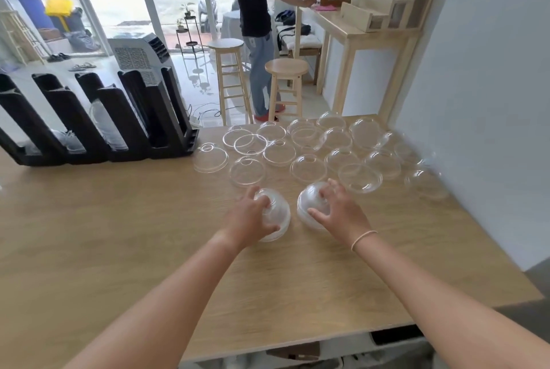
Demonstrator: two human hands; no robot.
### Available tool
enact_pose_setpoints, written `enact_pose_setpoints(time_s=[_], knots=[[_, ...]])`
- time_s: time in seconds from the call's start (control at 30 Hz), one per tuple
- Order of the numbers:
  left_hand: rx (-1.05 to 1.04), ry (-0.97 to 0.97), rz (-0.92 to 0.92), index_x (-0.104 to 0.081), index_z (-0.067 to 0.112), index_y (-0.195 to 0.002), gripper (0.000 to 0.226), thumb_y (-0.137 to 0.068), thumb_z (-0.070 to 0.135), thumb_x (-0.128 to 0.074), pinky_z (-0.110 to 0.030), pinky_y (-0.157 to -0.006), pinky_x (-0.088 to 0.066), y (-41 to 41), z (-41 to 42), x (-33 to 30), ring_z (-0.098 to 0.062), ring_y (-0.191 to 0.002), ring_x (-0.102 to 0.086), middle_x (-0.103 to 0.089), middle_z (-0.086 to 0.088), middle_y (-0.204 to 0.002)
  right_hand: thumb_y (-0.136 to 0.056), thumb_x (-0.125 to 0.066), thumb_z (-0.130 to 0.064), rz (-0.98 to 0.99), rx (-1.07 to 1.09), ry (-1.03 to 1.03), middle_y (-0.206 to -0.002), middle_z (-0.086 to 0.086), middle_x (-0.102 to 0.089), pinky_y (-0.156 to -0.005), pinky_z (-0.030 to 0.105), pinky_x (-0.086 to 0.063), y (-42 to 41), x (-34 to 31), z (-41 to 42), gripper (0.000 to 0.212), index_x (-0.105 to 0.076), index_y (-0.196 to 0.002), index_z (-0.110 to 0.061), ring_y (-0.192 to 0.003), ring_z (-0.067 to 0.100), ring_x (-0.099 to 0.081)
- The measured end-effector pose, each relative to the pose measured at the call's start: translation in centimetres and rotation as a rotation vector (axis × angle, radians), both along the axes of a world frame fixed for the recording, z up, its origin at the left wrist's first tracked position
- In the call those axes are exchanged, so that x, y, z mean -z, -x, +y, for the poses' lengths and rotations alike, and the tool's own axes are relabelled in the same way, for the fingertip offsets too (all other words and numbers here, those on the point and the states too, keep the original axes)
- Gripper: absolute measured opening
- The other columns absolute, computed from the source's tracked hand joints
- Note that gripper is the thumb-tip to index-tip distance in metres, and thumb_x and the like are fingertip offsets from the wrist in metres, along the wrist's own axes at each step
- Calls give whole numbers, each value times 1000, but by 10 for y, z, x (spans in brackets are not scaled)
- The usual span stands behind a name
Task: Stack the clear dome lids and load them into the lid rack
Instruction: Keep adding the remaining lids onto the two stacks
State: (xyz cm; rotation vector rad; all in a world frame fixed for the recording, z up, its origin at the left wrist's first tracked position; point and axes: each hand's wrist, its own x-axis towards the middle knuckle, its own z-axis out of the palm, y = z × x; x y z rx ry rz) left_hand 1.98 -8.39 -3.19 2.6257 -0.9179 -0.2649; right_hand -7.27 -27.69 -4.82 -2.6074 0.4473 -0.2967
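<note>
Each hand cups its own short stack of dome lids on the desk [119, 234], left hand [250, 216] on one stack [276, 216], right hand [339, 210] on the other [309, 204], probably to merge them before the rack [98, 118].

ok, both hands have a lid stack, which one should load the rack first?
Left, probably. The left hand holds its lid stack on the side nearer the black lid rack, at the table's far left. The right hand would have to cross over it.
</note>
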Motion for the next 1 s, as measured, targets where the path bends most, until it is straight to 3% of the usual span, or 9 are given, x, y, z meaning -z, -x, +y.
enact_pose_setpoints(time_s=[0.27, 0.43, 0.57, 0.7, 0.77, 0.87, 0.93, 1.0], knots=[[9, 12, 20, -54, 12, -119, 52, -75, 34, -73, -38, -102, -39, -8, -8, 0, -31, -131, -37, -20, -5, -152, -80, -66, -36, 1, 17, -17, -147, 15, -29, -104, 39, -36, -3, 0, 5, 45, -51, -111, -8, -132, 32, -35], [-30, 31, 35, -53, 12, -119, 56, -73, 36, -74, -37, -103, -37, -12, -14, 0, -31, -133, -35, -19, -7, -153, -75, -65, -48, 4, -12, -4, -146, 8, -31, -95, 40, -45, -5, 3, -6, 53, -46, -115, -18, -123, 30, -46], [-91, 167, -86, -53, 16, -113, 49, -77, 46, -66, -39, -96, -41, -18, -13, -12, -28, -127, -42, -33, -4, -146, -74, -47, -63, -214, -19, -11, -130, 6, -50, -94, 40, -46, -5, -2, -23, 63, -50, -116, -16, -119, 24, -50], [-180, 210, -134, -53, 14, -115, 39, -88, 41, -52, -42, -93, -44, -42, -15, -20, -28, -114, -52, -48, -4, -130, -83, -47, -26, -227, 54, 32, -122, 14, -57, -94, 44, -45, -5, 2, -55, 36, -57, -113, -8, -114, 33, -54], [-216, 145, -118, -51, 14, -123, 38, -93, 36, -45, -41, -96, -41, -54, -17, -21, -29, -119, -49, -47, -6, -133, -83, -49, -12, -56, 79, 118, -124, 12, -57, -97, 43, -40, -4, 9, -69, 35, -56, -117, -10, -116, 33, -52], [-245, 46, -111, -46, 15, -131, 39, -95, 29, -41, -41, -101, -36, -70, -20, -19, -31, -125, -43, -46, -9, -137, -85, -48, -12, 185, 92, 205, -128, 5, -56, -111, 41, -23, 0, 21, -83, 37, -54, -120, -16, -126, 26, -43], [-260, -17, -88, -43, 17, -135, 41, -95, 25, -40, -41, -102, -35, -79, -22, -15, -35, -125, -42, -43, -11, -139, -83, -47, -7, 130, 111, 189, -121, 6, -61, -110, 42, -24, 2, 23, -88, 33, -60, -112, -16, -120, 26, -49], [-270, -58, -54, -39, 19, -138, 44, -94, 23, -39, -42, -102, -35, -88, -22, -11, -37, -125, -41, -41, -12, -140, -81, -49, -1, -30, 129, 143, -108, 9, -68, -100, 44, -35, 5, 20, -90, 28, -65, -101, -13, -106, 31, -59]])
